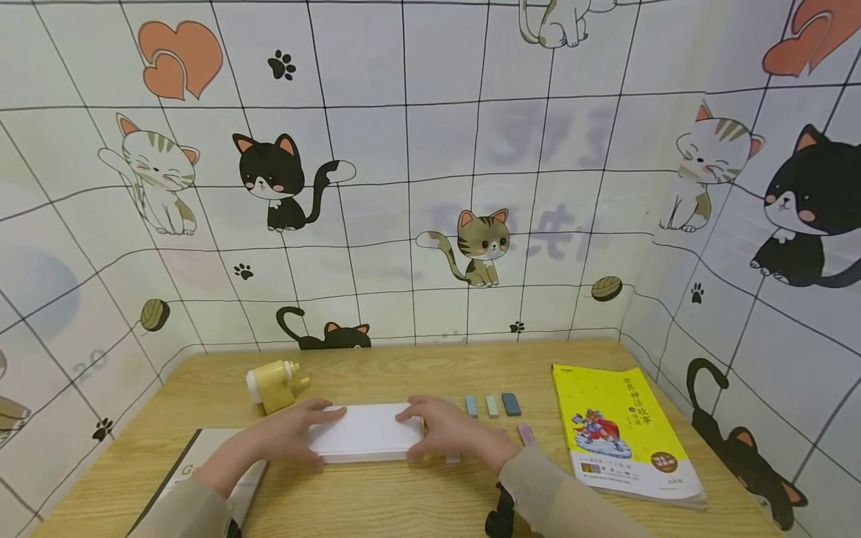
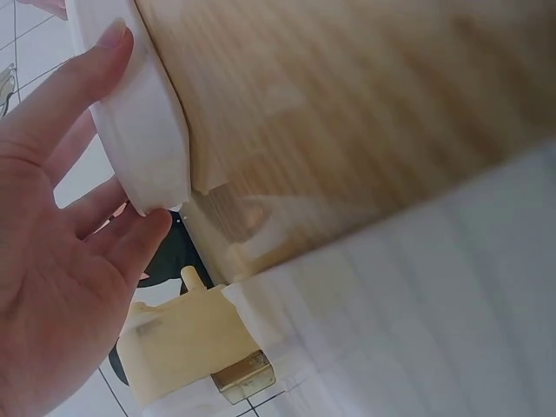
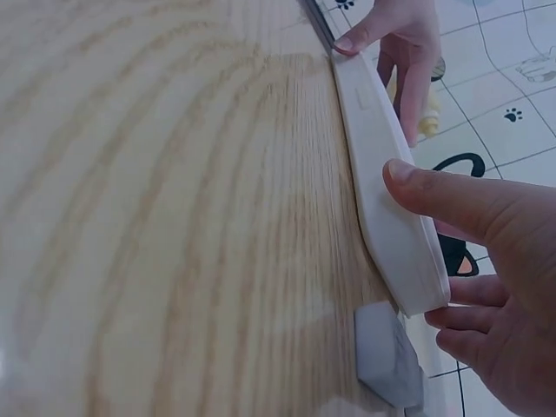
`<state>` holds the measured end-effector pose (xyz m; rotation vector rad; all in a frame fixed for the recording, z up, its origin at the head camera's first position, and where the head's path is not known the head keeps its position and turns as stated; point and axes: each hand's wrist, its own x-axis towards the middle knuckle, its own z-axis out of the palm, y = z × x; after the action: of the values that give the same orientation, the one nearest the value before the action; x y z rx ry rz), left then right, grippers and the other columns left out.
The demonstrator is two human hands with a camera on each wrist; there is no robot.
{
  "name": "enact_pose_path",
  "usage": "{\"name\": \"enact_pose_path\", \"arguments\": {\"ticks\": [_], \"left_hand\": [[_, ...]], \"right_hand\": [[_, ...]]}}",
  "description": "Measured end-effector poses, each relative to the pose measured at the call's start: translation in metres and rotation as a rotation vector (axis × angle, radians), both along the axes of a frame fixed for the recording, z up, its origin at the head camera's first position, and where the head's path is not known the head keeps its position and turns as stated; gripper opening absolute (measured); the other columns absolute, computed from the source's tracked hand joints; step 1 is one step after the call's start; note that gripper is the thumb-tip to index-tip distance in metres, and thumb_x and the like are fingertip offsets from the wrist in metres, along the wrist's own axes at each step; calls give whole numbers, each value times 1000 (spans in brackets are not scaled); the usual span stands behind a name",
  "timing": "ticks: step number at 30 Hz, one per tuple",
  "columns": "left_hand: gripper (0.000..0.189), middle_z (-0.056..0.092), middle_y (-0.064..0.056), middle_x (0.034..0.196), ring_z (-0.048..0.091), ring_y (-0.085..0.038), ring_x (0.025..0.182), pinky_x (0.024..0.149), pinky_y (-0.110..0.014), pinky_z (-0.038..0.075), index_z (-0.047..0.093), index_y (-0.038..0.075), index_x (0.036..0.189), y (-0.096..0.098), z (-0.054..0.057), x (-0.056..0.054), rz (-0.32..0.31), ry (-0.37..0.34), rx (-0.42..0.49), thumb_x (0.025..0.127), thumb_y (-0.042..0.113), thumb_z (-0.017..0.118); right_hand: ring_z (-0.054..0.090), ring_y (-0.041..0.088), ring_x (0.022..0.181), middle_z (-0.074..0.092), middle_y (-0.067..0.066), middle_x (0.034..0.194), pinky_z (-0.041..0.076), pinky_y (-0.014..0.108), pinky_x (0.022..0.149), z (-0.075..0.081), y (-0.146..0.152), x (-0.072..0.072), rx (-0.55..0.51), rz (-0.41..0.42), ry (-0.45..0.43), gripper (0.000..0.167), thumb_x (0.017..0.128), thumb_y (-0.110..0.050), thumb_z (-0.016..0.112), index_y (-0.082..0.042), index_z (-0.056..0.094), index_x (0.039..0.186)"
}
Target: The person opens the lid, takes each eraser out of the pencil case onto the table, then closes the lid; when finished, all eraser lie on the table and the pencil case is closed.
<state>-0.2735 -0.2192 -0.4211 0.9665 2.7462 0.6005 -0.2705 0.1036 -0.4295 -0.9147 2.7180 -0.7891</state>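
A flat white box (image 1: 366, 433) lies across the middle of the wooden table, its long side facing me. My left hand (image 1: 291, 435) grips its left end, thumb along the near side and fingers at the far edge, as the left wrist view also shows. At the other end my right hand (image 1: 449, 430) holds the box the same way; in the right wrist view the thumb (image 3: 426, 187) presses the near side. A small grey-white block (image 3: 382, 354) sits on the table by the box's right end, partly hidden by the right hand in the head view.
A yellow pencil sharpener (image 1: 272, 385) stands behind my left hand. Several small erasers, including a dark blue eraser (image 1: 511, 404) and a purple eraser (image 1: 526, 434), lie right of the box. A yellow book (image 1: 625, 426) is at the right; a white-covered book (image 1: 252, 478) lies under my left forearm.
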Motion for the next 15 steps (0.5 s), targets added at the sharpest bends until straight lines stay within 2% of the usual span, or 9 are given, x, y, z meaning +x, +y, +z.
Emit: {"name": "enact_pose_path", "arguments": {"ticks": [9, 15], "left_hand": [[89, 35, -31, 145, 37, -50, 129, 104, -62, 31, 48, 7, 143, 4, -1, -12, -2, -21, 7, 66, 27, 87], [91, 36, -30, 146, 36, -49, 130, 104, -61, 32, 47, 8, 144, 3, 0, -12, 22, -25, 2, 66, 30, 87]], "right_hand": [[40, 30, 134, 42, 13, 148, 37, 44, 106, -6, 2, -15, -4, 2, -5, 57, 76, -33, 84, -21, 64, 128], [39, 32, 135, 39, 14, 150, 37, 47, 106, -8, 2, -17, -15, 6, 10, 58, 76, -37, 82, -23, 63, 129]]}}
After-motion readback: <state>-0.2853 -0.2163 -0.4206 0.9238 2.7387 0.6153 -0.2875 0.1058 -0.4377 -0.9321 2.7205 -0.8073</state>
